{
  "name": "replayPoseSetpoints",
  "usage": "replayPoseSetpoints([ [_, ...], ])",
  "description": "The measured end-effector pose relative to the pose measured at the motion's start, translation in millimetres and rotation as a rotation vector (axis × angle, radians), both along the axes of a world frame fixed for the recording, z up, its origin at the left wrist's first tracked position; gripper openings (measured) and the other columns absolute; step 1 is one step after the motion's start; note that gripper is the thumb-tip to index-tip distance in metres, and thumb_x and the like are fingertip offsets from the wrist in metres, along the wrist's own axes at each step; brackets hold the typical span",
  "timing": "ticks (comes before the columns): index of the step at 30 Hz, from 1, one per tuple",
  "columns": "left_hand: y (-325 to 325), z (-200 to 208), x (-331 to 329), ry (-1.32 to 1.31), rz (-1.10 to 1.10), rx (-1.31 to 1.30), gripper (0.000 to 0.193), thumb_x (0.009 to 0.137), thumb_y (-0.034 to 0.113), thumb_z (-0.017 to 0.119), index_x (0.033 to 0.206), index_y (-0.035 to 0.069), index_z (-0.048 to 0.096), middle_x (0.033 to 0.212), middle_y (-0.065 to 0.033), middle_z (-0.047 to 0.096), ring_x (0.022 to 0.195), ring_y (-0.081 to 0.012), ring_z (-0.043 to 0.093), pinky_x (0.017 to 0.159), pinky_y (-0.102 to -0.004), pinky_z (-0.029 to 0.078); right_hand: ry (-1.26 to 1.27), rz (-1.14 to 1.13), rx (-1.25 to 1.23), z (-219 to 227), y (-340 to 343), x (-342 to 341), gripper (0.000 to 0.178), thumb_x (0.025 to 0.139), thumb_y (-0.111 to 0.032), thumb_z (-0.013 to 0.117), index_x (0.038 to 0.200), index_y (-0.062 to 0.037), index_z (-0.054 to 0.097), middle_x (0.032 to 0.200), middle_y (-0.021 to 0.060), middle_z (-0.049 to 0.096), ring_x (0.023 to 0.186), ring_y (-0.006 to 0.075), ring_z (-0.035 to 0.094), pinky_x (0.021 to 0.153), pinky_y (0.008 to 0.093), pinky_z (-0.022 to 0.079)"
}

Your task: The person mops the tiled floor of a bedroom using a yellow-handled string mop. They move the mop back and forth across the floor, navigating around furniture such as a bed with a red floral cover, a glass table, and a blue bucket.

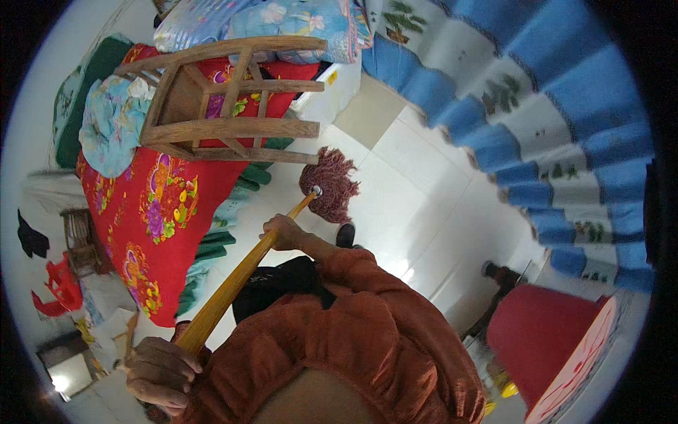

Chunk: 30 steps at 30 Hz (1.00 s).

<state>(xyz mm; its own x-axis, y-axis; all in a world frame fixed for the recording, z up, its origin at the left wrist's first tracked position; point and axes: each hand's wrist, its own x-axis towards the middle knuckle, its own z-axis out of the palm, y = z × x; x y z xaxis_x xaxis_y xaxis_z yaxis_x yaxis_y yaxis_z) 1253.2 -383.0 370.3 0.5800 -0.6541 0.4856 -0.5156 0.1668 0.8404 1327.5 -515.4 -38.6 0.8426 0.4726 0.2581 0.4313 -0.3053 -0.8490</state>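
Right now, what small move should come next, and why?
Probably slide the mop head rightward over the white tiles: the left hand and right hand both grip the handle, and the wooden chair sits close on the left, the blue-and-white curtain farther off.

Home bedroom: red floral bedspread (169,205), piled bedding (296,25), blue-and-white curtain (586,78).

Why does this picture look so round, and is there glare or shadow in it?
Head view: the wide fisheye lens leaves the corners black and bends straight edges toward the rim; head view: glare whitens the tiled floor right of the dark shoe, and a soft grey shadow lies right of the mop head.
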Motion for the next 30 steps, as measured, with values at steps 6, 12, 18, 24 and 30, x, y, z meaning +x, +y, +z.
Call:
replayPoseSetpoints([
  [6, 30, -32, 14, -0.05, -0.222, -0.063, 0.016, 0.078, 0.015, 0.068, 0.082, 0.002, 0.06, 0.056, -0.0049, 0.058, 0.046, -0.018, 0.058, 0.049, -0.035, 0.056, -0.129, 0.121, -0.044, -1, -36, 31, 0.018, 0.077, -0.025, 0.058, 0.064, -0.0139, 0.053, 0.06, 0.0032, 0.052, 0.066, 0.0241, 0.053, 0.068, 0.0385, 0.039],
  [12, -72, -39, 36, -0.002, 0.207, -0.179, 0.014, 0.078, 0.012, 0.068, 0.079, 0.0, 0.06, 0.052, -0.0059, 0.056, 0.042, -0.0174, 0.057, 0.048, -0.0352, 0.055, -0.1, 0.05, 0.019, -22, -100, 82, 0.016, 0.072, -0.02, 0.061, 0.061, -0.014, 0.051, 0.059, 0.0034, 0.049, 0.061, 0.0258, 0.052, 0.068, 0.0395, 0.041],
  [18, -196, -60, 79, -0.119, 0.309, -0.255, 0.012, 0.082, 0.011, 0.062, 0.082, -0.001, 0.061, 0.048, -0.0065, 0.054, 0.039, -0.0174, 0.054, 0.048, -0.0362, 0.055, -0.108, 0.037, 0.019, -26, -212, 145, 0.023, 0.072, -0.017, 0.062, 0.056, -0.01, 0.046, 0.056, 0.0068, 0.051, 0.059, 0.0287, 0.052, 0.065, 0.037, 0.04],
  [24, -303, -72, 138, -0.057, 0.072, -0.166, 0.015, 0.083, 0.011, 0.061, 0.082, -0.004, 0.061, 0.048, -0.0074, 0.054, 0.038, -0.0175, 0.054, 0.048, -0.0374, 0.054, -0.203, -0.051, 0.012, -27, -345, 197, 0.025, 0.072, -0.019, 0.062, 0.056, -0.0098, 0.045, 0.056, 0.0077, 0.05, 0.059, 0.0296, 0.053, 0.061, 0.0391, 0.039],
  [30, -369, -72, 171, -0.132, -0.044, -0.207, 0.017, 0.081, 0.007, 0.059, 0.092, -0.005, 0.054, 0.054, -0.0086, 0.057, 0.046, -0.0201, 0.058, 0.056, -0.0393, 0.055, -0.184, -0.281, 0.076, -22, -433, 197, 0.023, 0.071, -0.018, 0.062, 0.058, -0.0094, 0.045, 0.056, 0.0071, 0.05, 0.058, 0.029, 0.052, 0.062, 0.0393, 0.039],
])
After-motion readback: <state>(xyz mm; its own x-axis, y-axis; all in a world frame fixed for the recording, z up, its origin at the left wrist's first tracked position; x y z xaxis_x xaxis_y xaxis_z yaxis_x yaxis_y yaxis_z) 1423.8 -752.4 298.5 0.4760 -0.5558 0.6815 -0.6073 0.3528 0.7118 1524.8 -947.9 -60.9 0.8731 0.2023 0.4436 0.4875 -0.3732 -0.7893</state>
